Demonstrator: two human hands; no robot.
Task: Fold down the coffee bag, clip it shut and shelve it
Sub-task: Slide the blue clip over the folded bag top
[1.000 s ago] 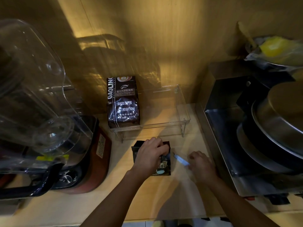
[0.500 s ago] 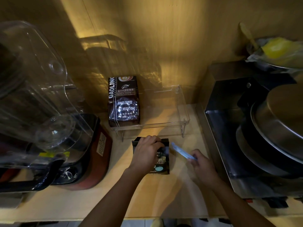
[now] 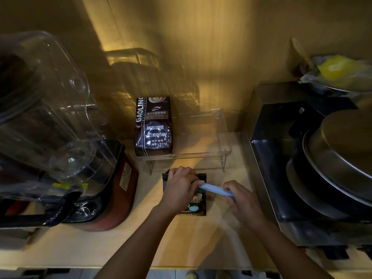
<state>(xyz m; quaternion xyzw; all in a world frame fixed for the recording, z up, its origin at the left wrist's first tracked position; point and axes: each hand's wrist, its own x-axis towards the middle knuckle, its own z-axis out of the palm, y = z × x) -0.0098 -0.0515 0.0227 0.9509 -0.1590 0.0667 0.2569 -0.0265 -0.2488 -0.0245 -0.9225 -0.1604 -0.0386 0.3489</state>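
The clip (image 3: 216, 189) has reached the bag (image 3: 198, 206) from the right. The left hand (image 3: 181, 188) pins the fold; the right hand (image 3: 240, 197) pinches the clip. Clipping looks imminent.

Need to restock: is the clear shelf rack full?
No. The clear shelf rack holds only one coffee bag at its left end.

We see a small black coffee bag (image 3: 193, 206) lying flat on the pale wooden counter, its printed face up with a round teal mark near its lower end, its top edge pointing toward the clear acrylic shelf (image 3: 223, 135) just behind it; a pale blue bag clip (image 3: 216, 189) lies slantwise over the bag's right edge, one end above the bag, the other reaching out past it.
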